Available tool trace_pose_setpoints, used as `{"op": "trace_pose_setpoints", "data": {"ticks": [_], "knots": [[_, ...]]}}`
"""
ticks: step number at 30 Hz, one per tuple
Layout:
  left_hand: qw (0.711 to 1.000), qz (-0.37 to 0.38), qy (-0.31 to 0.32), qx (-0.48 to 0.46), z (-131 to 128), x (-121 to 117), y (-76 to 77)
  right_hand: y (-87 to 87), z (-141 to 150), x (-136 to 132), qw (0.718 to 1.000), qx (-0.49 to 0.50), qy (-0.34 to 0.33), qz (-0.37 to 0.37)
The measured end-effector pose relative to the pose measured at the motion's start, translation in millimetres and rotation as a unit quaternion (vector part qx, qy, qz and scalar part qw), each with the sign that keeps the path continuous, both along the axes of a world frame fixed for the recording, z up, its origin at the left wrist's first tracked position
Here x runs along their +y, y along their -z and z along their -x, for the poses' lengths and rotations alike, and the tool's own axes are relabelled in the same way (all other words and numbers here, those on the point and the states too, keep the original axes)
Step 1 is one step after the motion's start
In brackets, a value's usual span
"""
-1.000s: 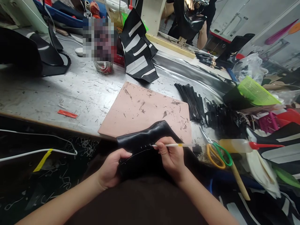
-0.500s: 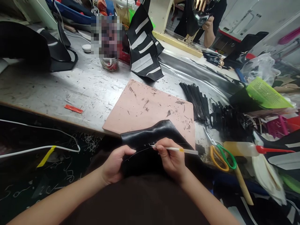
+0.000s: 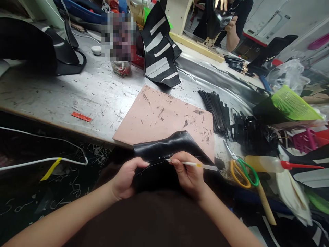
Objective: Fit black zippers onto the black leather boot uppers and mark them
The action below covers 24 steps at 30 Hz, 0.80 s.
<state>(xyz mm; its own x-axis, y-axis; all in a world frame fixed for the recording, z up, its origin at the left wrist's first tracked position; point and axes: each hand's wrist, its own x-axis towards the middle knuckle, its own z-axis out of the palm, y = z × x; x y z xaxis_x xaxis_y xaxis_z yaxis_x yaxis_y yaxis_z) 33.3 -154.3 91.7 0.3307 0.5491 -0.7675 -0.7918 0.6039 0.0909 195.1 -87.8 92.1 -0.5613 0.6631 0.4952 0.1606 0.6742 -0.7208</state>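
Scuffed worktop (image 3: 99,87) beyond left hand (image 3: 125,180) and right hand (image 3: 190,175), pinkish board (image 3: 167,111) just ahead of both, black leather piece (image 3: 164,145) between them, scissors (image 3: 241,163) to their right, left clasping the leather, right pinching white pen (image 3: 208,167) near tiny white marks (image 3: 162,157).

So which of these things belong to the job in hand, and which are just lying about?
Apparently in use:
black piece, held by the left hand
white pen, in the right hand, tip at the piece
pink board, seemingly under part of it

Probably just lying about:
scissors
bottle with red nozzle
red strip
green basket
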Motion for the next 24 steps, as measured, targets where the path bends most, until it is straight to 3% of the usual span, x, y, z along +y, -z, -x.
{"op": "trace_pose_setpoints", "data": {"ticks": [24], "knots": [[1.0, -0.002, -0.001, -0.002, -0.6, -1.2, -1.6, -3.5, -1.7, -0.1, 1.0, -0.022, 0.002, -0.015]]}}
